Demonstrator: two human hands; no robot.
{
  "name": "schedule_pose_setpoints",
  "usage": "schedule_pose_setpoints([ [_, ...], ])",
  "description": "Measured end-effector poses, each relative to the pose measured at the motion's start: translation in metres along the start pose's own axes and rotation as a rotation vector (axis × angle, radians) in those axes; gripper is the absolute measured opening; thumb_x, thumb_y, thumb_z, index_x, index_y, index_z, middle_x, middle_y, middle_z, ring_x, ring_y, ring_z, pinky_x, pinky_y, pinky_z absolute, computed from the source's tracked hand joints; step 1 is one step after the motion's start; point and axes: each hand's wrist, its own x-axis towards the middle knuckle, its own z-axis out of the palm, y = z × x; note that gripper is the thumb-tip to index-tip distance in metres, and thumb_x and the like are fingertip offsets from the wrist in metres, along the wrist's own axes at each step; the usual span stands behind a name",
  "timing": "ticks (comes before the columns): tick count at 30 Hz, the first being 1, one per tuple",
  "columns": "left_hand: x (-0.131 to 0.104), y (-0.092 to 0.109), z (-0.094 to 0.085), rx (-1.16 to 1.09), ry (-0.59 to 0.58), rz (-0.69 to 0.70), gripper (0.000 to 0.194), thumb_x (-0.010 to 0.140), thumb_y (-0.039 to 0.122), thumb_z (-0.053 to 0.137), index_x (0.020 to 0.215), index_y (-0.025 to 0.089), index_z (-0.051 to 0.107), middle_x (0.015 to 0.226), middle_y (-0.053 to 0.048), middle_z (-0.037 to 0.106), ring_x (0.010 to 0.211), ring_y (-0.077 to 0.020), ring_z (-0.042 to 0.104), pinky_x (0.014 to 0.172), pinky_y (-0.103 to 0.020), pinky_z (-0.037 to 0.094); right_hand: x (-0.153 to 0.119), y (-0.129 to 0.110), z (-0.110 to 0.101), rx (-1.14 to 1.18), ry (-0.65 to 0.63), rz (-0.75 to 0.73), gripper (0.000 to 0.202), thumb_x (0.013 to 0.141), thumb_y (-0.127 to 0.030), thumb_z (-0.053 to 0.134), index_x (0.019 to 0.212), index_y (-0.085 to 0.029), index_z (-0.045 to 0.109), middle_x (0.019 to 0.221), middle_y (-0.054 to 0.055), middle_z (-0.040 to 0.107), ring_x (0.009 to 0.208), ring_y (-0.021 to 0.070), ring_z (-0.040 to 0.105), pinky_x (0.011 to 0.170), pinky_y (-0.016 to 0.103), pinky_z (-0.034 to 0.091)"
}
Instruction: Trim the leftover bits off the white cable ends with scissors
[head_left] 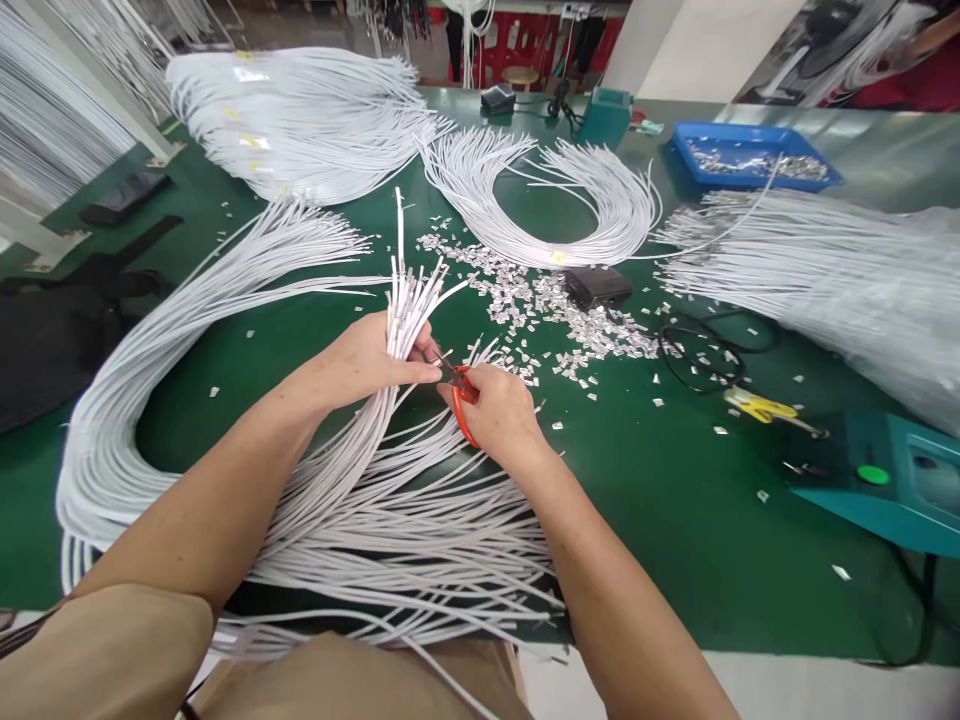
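My left hand (pixel 375 358) is wrapped round a bunch of white cables (pixel 405 310), whose ends stick up above the fist. In my right hand (pixel 499 410) is a pair of small cutters with red-orange handles (pixel 462 412). Their tip points left and meets a single cable end beside my left thumb; whether the blades are closed on it I cannot tell. Beneath both hands more white cables (pixel 420 540) fan out across the table's front. The same kind of cable curves round on the left in a large loop (pixel 105 430).
Small silvery scraps (pixel 517 290) litter the green table (pixel 645 480) around a black block (pixel 598 287). Behind lie coiled cable bundles (pixel 300 120) and a blue tray (pixel 757 150). At right are a bagged cable bundle (pixel 840 270), a yellow-handled tool (pixel 761 405) and a teal machine (pixel 885 480).
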Motion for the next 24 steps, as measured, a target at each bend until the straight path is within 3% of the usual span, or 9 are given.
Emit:
schedule_pose_setpoints([
  [9,0.001,0.001,-0.004,0.062,0.012,0.001,0.022,0.064,0.031,0.08,0.078,0.019,0.068,0.093,-0.003,0.071,0.087,-0.0195,0.065,0.082,-0.033,0.049,0.002,0.006,0.004,-0.002,0.047,-0.054,0.029,0.085,-0.04,0.06,0.067,-0.018,0.061,0.078,0.004,0.064,0.072,0.0162,0.056,0.06,0.027,0.031],
  [13,0.001,0.0,-0.003,0.097,0.002,0.008,0.026,0.063,0.036,0.08,0.078,0.019,0.068,0.088,-0.002,0.071,0.081,-0.0186,0.064,0.077,-0.032,0.049,0.005,0.007,-0.004,0.397,0.084,0.036,0.016,0.077,-0.031,0.064,0.068,-0.018,0.064,0.072,0.001,0.064,0.066,0.0136,0.054,0.062,0.026,0.038],
  [17,-0.002,0.005,0.002,0.103,-0.018,0.018,0.029,0.064,0.038,0.079,0.08,0.019,0.066,0.084,0.0,0.071,0.076,-0.0171,0.063,0.071,-0.029,0.049,0.006,0.004,-0.008,0.954,0.104,0.068,0.021,0.073,-0.039,0.069,0.079,-0.019,0.073,0.076,0.0,0.068,0.071,0.0135,0.058,0.07,0.027,0.045],
  [24,-0.004,0.008,0.008,0.099,-0.026,0.011,0.029,0.063,0.038,0.079,0.08,0.02,0.064,0.084,0.0,0.072,0.078,-0.018,0.065,0.072,-0.028,0.051,0.006,0.002,-0.005,1.125,0.104,0.121,0.016,0.066,-0.033,0.074,0.075,-0.02,0.074,0.075,0.0,0.069,0.071,0.0127,0.058,0.073,0.028,0.046],
])
